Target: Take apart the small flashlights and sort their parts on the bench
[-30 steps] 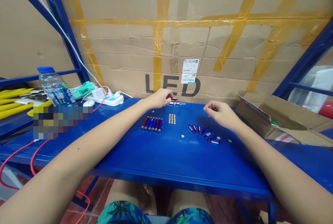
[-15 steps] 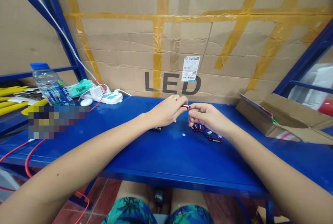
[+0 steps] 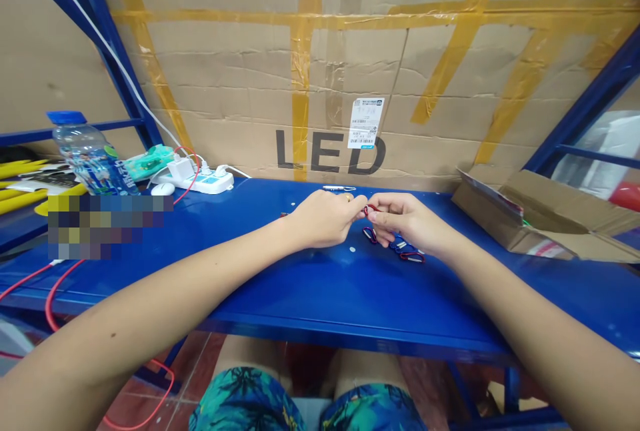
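Note:
Over the blue table, my left hand and my right hand meet at the fingertips. A small red carabiner is pinched in my right hand. My left fingers close at its left end; what they grip there is hidden. Below my right hand lie several red and blue carabiners, partly covered by the fingers. A slim silver piece with a loop lies behind my left hand. Something small shows beside my left wrist, mostly hidden.
On the left stand a water bottle and a white power strip with red and white cables. An open cardboard box sits at the right. A large taped carton rises behind the table.
The silver piece now shows behind my left hand. My left hand has turned, knuckles forward, and a red carabiner is between the hands. The view has shifted slightly.

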Demonstrator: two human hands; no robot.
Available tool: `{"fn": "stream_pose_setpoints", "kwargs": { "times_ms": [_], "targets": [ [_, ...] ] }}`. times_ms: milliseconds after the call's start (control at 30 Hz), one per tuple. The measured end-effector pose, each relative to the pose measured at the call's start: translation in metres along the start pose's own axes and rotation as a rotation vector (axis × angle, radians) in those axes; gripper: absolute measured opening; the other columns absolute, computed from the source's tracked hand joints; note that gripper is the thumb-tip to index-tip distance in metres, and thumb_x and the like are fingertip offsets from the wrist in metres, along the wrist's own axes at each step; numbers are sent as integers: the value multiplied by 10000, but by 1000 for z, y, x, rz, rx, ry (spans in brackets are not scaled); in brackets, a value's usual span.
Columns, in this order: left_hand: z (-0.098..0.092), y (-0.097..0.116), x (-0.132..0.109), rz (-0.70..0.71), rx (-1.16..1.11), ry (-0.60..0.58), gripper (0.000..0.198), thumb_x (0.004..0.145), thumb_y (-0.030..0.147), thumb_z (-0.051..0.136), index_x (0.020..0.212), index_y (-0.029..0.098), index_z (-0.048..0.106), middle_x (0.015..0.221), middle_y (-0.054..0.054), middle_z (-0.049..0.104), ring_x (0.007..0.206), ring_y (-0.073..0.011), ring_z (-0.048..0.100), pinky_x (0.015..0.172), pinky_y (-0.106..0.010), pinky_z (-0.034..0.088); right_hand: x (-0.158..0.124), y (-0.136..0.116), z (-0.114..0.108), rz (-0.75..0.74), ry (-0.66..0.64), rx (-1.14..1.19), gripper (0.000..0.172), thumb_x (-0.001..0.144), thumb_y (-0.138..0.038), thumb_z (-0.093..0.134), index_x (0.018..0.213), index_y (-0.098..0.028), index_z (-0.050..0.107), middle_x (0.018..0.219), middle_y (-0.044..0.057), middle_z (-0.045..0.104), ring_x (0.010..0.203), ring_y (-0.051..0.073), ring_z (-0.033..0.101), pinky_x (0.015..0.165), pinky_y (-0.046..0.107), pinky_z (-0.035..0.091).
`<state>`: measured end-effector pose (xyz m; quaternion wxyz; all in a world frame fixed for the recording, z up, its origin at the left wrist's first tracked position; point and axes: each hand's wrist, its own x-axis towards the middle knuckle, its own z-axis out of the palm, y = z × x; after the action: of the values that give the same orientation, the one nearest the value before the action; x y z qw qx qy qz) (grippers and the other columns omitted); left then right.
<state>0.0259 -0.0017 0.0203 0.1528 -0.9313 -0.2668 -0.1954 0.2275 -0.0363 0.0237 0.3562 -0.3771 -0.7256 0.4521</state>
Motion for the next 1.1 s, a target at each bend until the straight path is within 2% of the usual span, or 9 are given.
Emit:
{"fn": "stream_pose_setpoints", "kwargs": {
  "times_ms": [100, 200, 367, 500, 600, 667, 767, 967, 1100],
  "targets": [
    [-1, 5, -1, -57, -61, -77, 202, 1002, 269, 362, 995, 183, 544, 883, -99, 690, 730, -231, 638, 589, -333, 381, 0, -1, 1, 8, -5, -18, 370, 807, -542, 688, 807, -187, 585, 471, -72, 435, 432, 101, 424, 518, 292, 435],
    [-3, 7, -2, -89, -151, -140, 240, 1012, 292, 337, 981, 175, 544, 845, -99, 680, 736, -242, 639, 596, -329, 386, 2, 1, 0, 7, 8, -90, 367, 805, -532, 684, 802, -180, 581, 528, -38, 525, 429, 99, 451, 470, 270, 390],
    [-5, 7, 1, -148, -371, -149, 291, 1011, 319, 338, 846, 176, 530, 739, -56, 602, 684, -201, 565, 609, -310, 366, 2, 5, -1, -40, 93, -236, 259, 853, -422, 630, 759, -193, 553, 528, -24, 558, 445, 117, 482, 462, 259, 365],
    [-4, 3, 7, -220, -730, -129, 288, 969, 275, 425, 700, 177, 460, 672, 5, 505, 636, -136, 473, 606, -273, 354, 2, 6, -2, -191, 210, -455, 215, 871, -350, 587, 729, -190, 577, 553, -24, 531, 515, 124, 471, 521, 268, 369],
    [-4, 3, 9, -366, -1096, -231, 326, 960, 276, 430, 650, 179, 411, 579, 42, 379, 507, -94, 356, 506, -242, 297, 3, 7, -2, -301, 253, -592, 212, 886, -311, 565, 723, -183, 608, 621, -6, 567, 587, 133, 483, 573, 275, 379],
    [-6, 4, 10, -450, -1347, -306, 332, 967, 270, 416, 650, 173, 424, 564, 48, 351, 460, -76, 313, 458, -225, 265, 3, 7, -2, -347, 275, -618, 206, 896, -295, 563, 733, -181, 618, 636, -5, 581, 600, 132, 488, 585, 273, 380],
    [-8, 5, 9, -509, -1602, -326, 324, 980, 259, 424, 693, 137, 510, 574, 42, 361, 449, -59, 315, 440, -207, 260, 2, 6, -2, -392, 306, -617, 191, 904, -277, 569, 750, -180, 626, 633, -10, 588, 583, 124, 483, 574, 268, 371],
    [-9, 0, 9, -527, -1866, -420, 356, 1012, 259, 370, 792, 92, 595, 540, 60, 295, 444, -65, 290, 439, -189, 276, 3, 7, -4, -441, 329, -620, 184, 911, -258, 567, 757, -182, 633, 654, -4, 608, 589, 124, 490, 575, 271, 370],
    [-11, -6, 9, -501, -1869, -488, 339, 1005, 260, 375, 786, 105, 583, 536, 57, 291, 437, -64, 275, 432, -191, 264, 3, 8, -4, -402, 300, -609, 194, 908, -283, 570, 752, -183, 626, 651, -4, 599, 580, 123, 477, 562, 272, 361]
  ]
}}
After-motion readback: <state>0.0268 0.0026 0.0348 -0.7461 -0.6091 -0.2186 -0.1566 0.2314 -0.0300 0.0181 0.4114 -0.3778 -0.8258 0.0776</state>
